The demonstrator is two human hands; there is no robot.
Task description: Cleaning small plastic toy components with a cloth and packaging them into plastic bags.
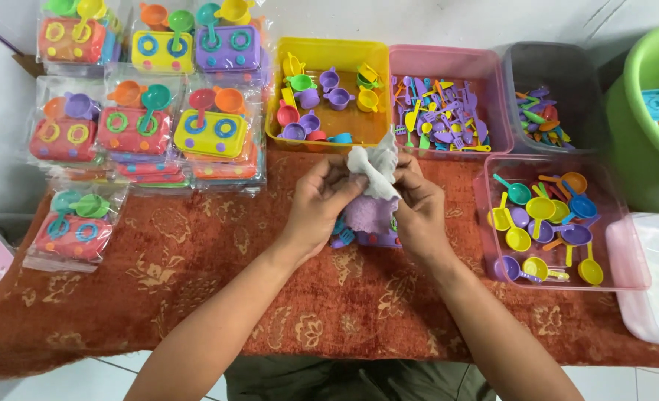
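Both hands, left (320, 202) and right (418, 208), gripped a clear bag (374, 169) holding a purple toy (366, 215), yellow bin (329, 56) at 12 o'clock.

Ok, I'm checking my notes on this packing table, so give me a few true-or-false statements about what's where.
1. Both hands, left and right, grip a clear plastic bag. True.
2. The bag holds a purple toy stove. True.
3. The yellow bin holds spoons. False: it holds small toy cups and pots.
4. The packed toy sets lie to the person's right. False: they lie on the left.
5. The table is covered with a red patterned cloth. True.
6. The green tub sits at the left edge. False: it is at the right edge.
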